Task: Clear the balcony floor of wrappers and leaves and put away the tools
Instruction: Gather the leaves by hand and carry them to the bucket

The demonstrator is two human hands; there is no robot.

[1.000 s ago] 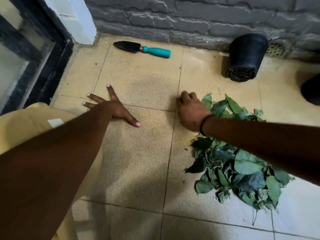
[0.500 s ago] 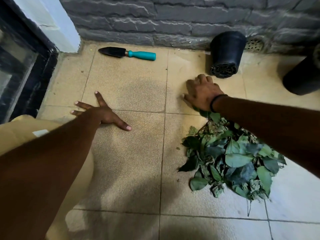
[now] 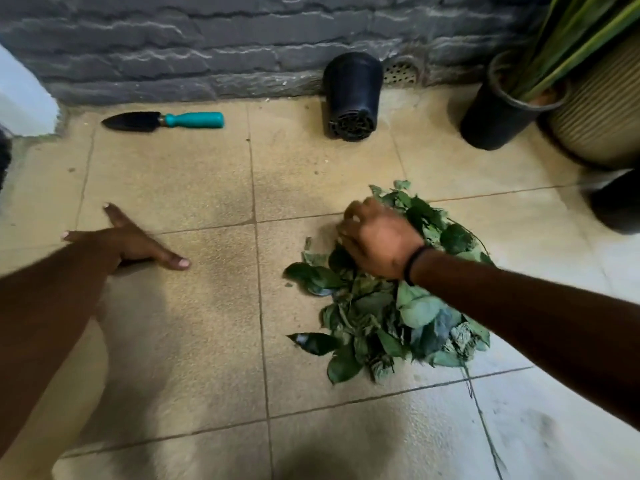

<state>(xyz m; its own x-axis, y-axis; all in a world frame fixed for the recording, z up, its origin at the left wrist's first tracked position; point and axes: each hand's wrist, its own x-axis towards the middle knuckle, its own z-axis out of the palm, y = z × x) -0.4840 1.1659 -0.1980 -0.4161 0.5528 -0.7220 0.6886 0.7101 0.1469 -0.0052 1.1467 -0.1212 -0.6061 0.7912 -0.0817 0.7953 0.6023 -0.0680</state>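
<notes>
Floor [image 3: 194,341]: beige tiles with dark grout lines; paler and shinier at lower right.
Left forearm: enters from lower left, reaching forward along the tiles.
Left hand [image 3: 128,239]: flat on the tile, fingers straight and spread, thumb pointing right; holding nothing; well apart from the leaves.
Right forearm: crosses in from the right edge, passing over the near part of the leaf heap.
Wristband [image 3: 414,263]: thin, dark, on the right wrist.
Leaves [image 3: 377,317]: green, some curled and dried, heaped in one pile right of centre on the floor; a few loose ones at the left and near edges.
Right hand [image 3: 377,242]: back up, resting on the far-left part of the pile, fingers curled down into the leaves; grip on a bunch looks likely, fingertips partly hidden.
Trowel [image 3: 162,120]: black blade pointing left, teal handle to the right; flat on the floor near the wall, well beyond the left hand.
Overturned pot [image 3: 351,98]: black, lying on its side, slotted base facing the camera, touching the wall foot.
Drain grille [image 3: 401,73]: small, perforated, in the wall base just right of that pot.
Planted pot [image 3: 498,112]: black, upright, far right, long green blades rising from it.
Ribbed pot [image 3: 599,109]: pale, just right of the planted pot, partly cut off by the edge.
Wall [image 3: 207,46]: grey rough stone courses across the far side.
</notes>
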